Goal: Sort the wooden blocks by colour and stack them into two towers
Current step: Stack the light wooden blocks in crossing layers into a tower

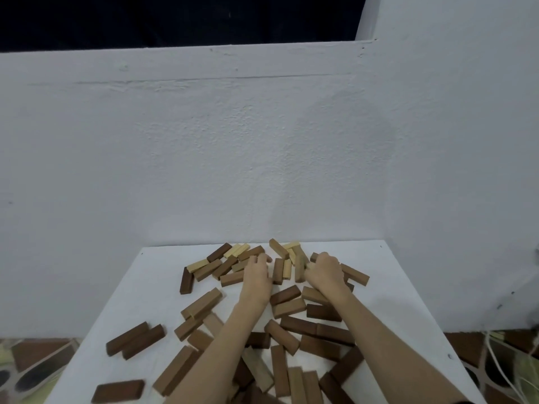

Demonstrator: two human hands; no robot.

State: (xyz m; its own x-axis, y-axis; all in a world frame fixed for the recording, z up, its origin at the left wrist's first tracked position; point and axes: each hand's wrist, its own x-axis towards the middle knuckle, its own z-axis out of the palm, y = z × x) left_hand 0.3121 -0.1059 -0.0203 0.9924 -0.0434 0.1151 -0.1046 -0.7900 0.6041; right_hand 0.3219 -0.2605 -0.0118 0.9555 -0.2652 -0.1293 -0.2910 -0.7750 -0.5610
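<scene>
A white table (151,275) is set against a pale wall (204,147), and wooden blocks (287,310) are scattered flat across most of it in a loose, unsorted heap. Three shades are mixed together: pale yellow ones (197,265) mostly at the far edge, mid-brown ones (201,303) through the middle, and dark brown ones (135,341) toward the near and left side. No tower is standing; no block is seen stacked upright.

Both bare arms are stretched forward over the heap to its far part. The left hand (256,271) is laid palm down on the blocks, its fingers spread and only slightly bent, the tips touching blocks at the far edge. The right hand (323,271) is seen from the back with its fingers curled under among the blocks; it seems to be closed round a brown block (313,256) whose end shows past the knuckles, though the grip itself is hidden.

Brown floor tiles (463,345) are visible at both sides of the table, and a white cord (495,363) lies on the floor at the right.
</scene>
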